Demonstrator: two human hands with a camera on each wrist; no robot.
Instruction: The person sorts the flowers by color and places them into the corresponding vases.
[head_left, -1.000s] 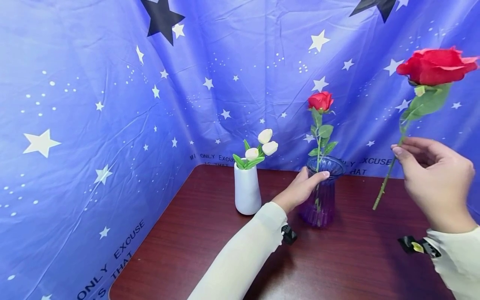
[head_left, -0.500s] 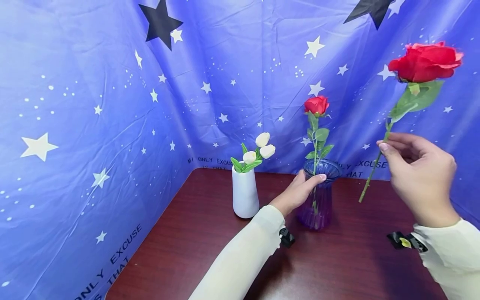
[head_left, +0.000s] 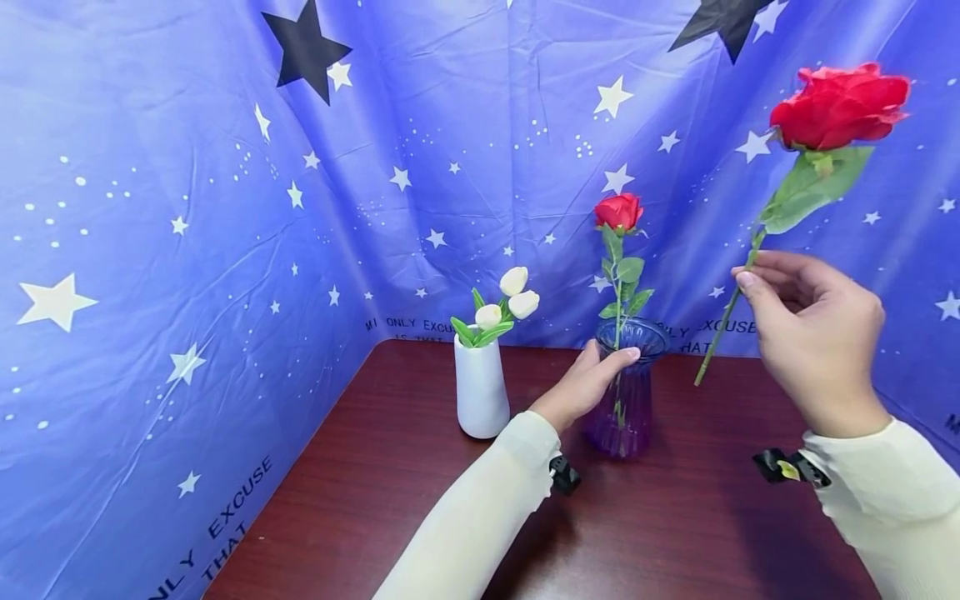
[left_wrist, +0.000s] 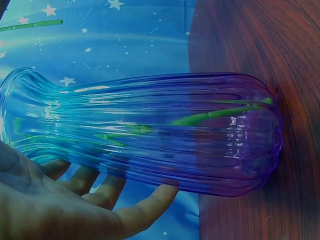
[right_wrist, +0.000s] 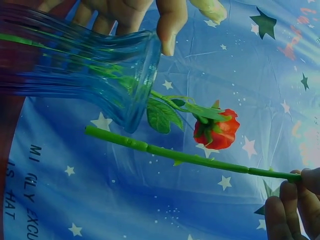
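A ribbed glass vase [head_left: 633,400], blue at the flared rim and purple at the base, stands upright on the table. My left hand [head_left: 585,383] grips its neck from the left, the thumb lying at the rim. Inside it stands one red rose [head_left: 619,212], its stem visible through the glass in the left wrist view. To the right of the vase, my right hand [head_left: 817,333] pinches a second red rose [head_left: 843,107] by its green stem between thumb and fingers. That stem slants down to the left, its cut end in the air beside the vase rim.
A white vase [head_left: 482,392] with several white tulips [head_left: 516,292] stands left of the glass vase. The reddish-brown wooden table [head_left: 360,500] meets a blue star-printed cloth [head_left: 187,250] at its back and left. Both sleeves carry black wrist straps.
My right hand has moved left and slightly up with its rose, bringing the stem's end closer to the glass vase. My left hand keeps its hold on the vase.
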